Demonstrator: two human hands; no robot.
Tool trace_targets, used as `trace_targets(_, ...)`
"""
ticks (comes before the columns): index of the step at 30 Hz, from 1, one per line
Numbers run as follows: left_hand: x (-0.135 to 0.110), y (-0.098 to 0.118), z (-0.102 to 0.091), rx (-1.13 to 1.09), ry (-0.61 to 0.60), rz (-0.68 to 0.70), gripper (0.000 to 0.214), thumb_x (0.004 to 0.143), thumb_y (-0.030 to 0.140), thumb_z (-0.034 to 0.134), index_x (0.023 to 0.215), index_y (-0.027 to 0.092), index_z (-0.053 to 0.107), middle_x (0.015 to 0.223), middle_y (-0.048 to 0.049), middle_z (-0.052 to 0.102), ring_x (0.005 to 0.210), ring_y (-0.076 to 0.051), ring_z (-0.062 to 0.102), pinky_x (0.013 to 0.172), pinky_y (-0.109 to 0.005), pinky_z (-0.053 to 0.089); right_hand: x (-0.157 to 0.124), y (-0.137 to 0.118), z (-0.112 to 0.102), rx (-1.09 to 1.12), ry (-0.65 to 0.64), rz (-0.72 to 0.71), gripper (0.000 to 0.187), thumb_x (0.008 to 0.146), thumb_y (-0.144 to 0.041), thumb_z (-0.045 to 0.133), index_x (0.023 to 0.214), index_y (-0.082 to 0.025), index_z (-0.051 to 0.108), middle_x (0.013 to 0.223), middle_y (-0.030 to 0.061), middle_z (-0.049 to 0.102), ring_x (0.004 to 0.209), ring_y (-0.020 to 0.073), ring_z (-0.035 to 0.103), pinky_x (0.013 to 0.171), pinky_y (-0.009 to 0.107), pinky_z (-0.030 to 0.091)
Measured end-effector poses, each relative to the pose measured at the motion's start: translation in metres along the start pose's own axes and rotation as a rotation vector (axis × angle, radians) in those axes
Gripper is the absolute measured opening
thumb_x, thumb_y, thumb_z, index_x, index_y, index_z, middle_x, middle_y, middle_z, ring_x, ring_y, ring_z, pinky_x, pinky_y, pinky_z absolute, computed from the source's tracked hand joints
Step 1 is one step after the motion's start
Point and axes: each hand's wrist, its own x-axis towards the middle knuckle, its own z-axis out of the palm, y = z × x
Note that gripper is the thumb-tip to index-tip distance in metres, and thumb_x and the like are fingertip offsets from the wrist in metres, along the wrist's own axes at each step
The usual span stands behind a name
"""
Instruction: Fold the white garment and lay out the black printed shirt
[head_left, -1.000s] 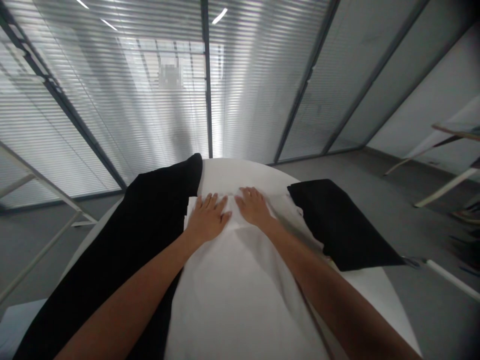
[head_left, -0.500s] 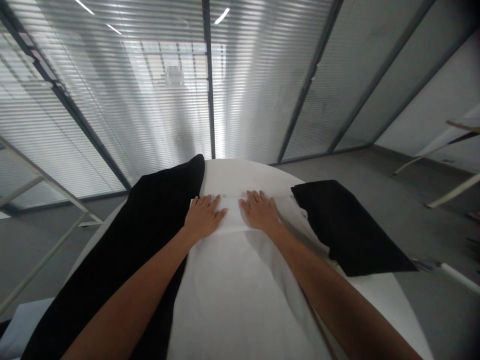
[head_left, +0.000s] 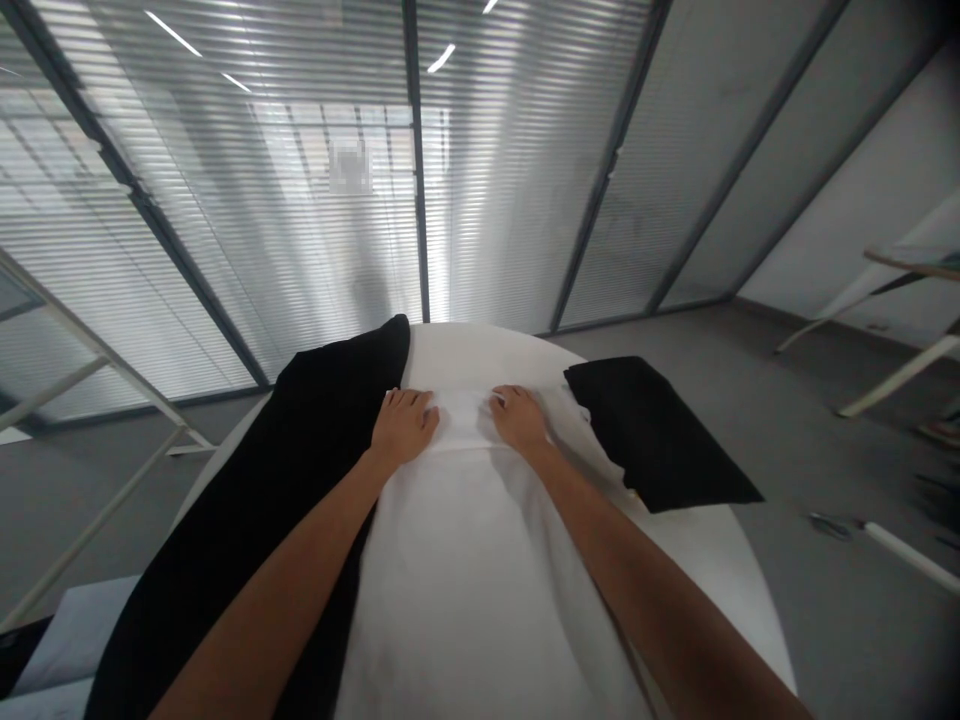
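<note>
Both hands have slid farther up the white cloth (head_left: pixel 480 560) and curled. Left hand (head_left: pixel 402 428) and right hand (head_left: pixel 517 420) bunch its far edge, fingers clenched. Cloth lies on white table (head_left: pixel 720 570), between black cloth (head_left: pixel 277 480) and folded black cloth (head_left: pixel 652 430).

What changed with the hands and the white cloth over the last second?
Both hands went from lying flat with spread fingers to curled: the left hand and right hand now bunch the far folded edge of the white cloth and have drawn slightly apart. The long black cloth on the left and the folded black cloth on the right stayed where they were on the white table.
</note>
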Motion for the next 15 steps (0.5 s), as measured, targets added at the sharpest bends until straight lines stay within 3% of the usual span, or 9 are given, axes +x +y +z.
trace_targets(4,-0.006,-0.006,0.0,-0.031,0.024,-0.093,0.039,0.093,0.034,0.037,0.121,0.02,0.061,0.122,-0.0112,0.062,0.12,-0.026,0.049,0.109,-0.045,0.027,-0.003,0.006,0.0,-0.019,0.01,-0.049,0.038,0.095,-0.027,0.04,0.124,-0.012,0.059,0.125,0.0135,0.06,0.121,0.0212,0.049,0.105,0.033,0.03)
trace_targets(7,-0.009,-0.019,0.003,-0.065,0.013,-0.191,0.041,0.094,0.035,0.037,0.126,0.024,0.059,0.133,-0.0111,0.056,0.127,-0.029,0.044,0.108,-0.049,0.029,-0.004,0.007,0.003,-0.043,0.007,-0.063,0.04,0.096,-0.031,0.038,0.126,-0.014,0.058,0.129,0.0149,0.057,0.124,0.0235,0.046,0.105,0.038,0.03)
trace_targets(15,-0.005,-0.047,0.01,-0.148,-0.016,-0.309,0.047,0.095,0.035,0.034,0.132,0.014,0.054,0.129,-0.0166,0.059,0.122,-0.029,0.051,0.105,-0.045,0.034,0.006,0.011,0.008,0.032,-0.004,0.135,0.042,0.092,-0.03,0.042,0.129,-0.018,0.056,0.126,0.0137,0.059,0.118,0.0272,0.052,0.099,0.042,0.035)
